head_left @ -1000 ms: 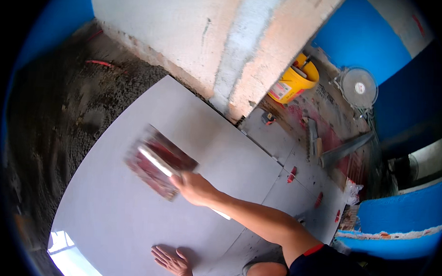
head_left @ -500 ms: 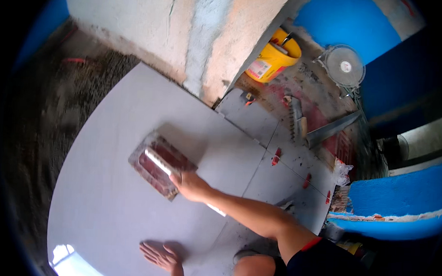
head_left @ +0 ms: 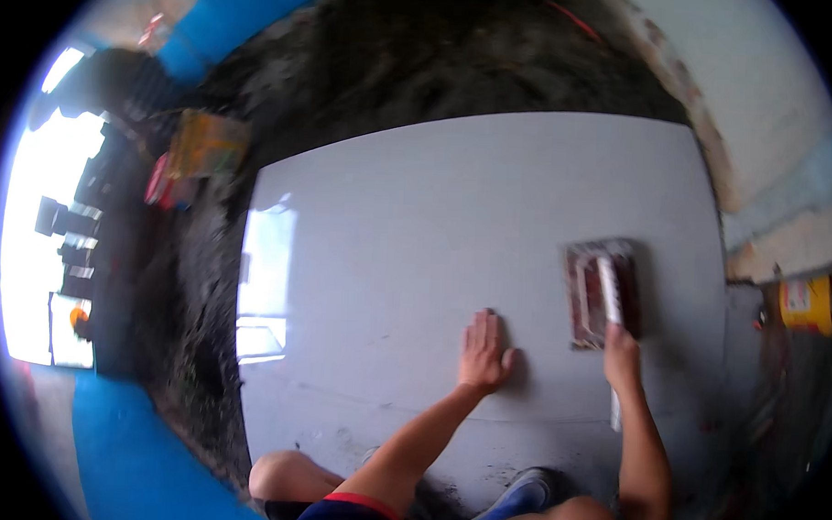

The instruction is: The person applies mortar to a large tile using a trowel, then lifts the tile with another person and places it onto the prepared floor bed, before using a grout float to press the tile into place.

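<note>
Grey and glossy, a big tile [head_left: 399, 232] fills the middle of the view, its left side catching a bright white reflection. The left hand [head_left: 488, 354] lies flat on it near the centre, palm down and holding nothing, fingers pointing away from the body and thumb out to the right. The right hand [head_left: 623, 359] is clamped around the pale handle of a flat tool [head_left: 584, 303] with a reddish-brown rectangular face; the tool is over the right part of the tile, and whether it touches the surface I cannot tell. The two hands are apart, the left one nearer the middle. Rough dark ground [head_left: 396, 58] borders the tile along its far and left edges, and a pale wall [head_left: 761, 98] rises at the upper right. Well to the right is a yellow bucket [head_left: 819, 315]; off to the left, a blurred yellowish box [head_left: 207, 143]. A blue-grey shoe [head_left: 518, 497] shows at the near edge, between two bare knees [head_left: 285, 475].
</note>
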Available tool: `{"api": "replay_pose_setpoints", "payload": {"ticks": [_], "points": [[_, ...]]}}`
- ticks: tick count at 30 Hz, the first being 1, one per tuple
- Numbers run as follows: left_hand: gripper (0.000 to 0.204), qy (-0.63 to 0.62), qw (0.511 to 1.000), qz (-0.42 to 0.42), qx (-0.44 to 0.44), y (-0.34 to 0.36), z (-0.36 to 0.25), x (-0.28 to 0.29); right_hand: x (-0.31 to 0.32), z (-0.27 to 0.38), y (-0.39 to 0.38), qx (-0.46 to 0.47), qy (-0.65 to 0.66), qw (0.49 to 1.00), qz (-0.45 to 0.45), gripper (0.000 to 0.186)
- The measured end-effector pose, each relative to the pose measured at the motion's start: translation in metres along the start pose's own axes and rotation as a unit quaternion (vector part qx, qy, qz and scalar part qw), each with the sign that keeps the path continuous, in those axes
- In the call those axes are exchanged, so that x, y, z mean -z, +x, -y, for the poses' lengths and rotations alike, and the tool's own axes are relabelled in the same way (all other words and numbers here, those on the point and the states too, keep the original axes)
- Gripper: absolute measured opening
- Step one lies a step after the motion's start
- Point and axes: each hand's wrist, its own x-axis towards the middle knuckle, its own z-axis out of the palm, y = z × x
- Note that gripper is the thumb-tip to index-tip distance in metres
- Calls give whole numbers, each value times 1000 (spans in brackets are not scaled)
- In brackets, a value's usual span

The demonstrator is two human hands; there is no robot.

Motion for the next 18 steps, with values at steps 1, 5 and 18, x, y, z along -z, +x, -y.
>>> {"api": "replay_pose_setpoints", "payload": {"ticks": [1,5,18], "points": [[81,-12,1000,23,6,4,3,10,1,-8,0,17,2,1000,24,65],[69,-14,979,170,-116,14,50,90,-9,-51,-43,1,18,999,30,66],[78,101,944,-53,311,-136,414,176,44,34,-57,-69,20,996,47,58]]}}
